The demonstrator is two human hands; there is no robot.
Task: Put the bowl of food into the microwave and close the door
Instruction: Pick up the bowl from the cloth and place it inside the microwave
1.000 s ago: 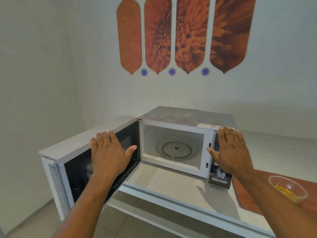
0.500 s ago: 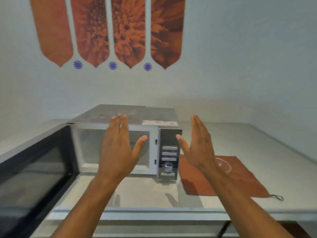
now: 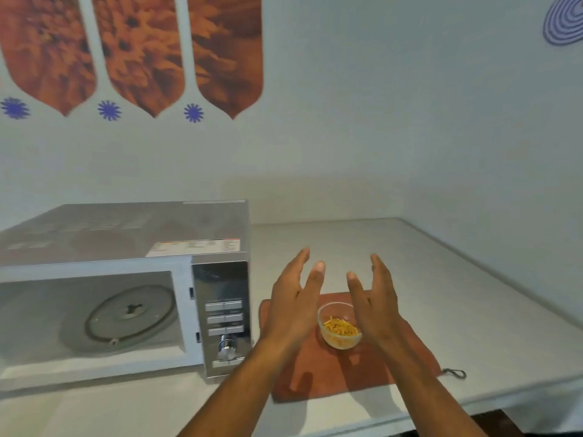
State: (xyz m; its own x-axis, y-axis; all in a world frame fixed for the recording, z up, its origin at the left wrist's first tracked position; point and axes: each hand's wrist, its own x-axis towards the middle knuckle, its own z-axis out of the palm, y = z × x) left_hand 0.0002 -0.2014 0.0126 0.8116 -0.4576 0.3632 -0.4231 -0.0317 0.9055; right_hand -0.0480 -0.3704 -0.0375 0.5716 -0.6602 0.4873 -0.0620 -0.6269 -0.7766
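Note:
A small clear glass bowl (image 3: 339,330) with yellow-orange food sits on a rust-coloured cloth (image 3: 334,370) on the counter, right of the microwave (image 3: 126,279). The microwave's cavity is open, with a glass turntable (image 3: 129,313) inside; its door is out of view to the left. My left hand (image 3: 293,302) hovers just left of the bowl and my right hand (image 3: 373,302) just right of it. Both palms face each other with fingers spread, above the bowl and not touching it.
The white counter (image 3: 426,279) runs right to a side wall and back to the rear wall. The microwave's control panel (image 3: 224,313) with buttons and a knob stands close to my left wrist. A small loop (image 3: 454,372) hangs off the cloth's right corner.
The view has swung right, away from the open door. Both hands moved from in front of the microwave to either side of the bowl on the cloth.

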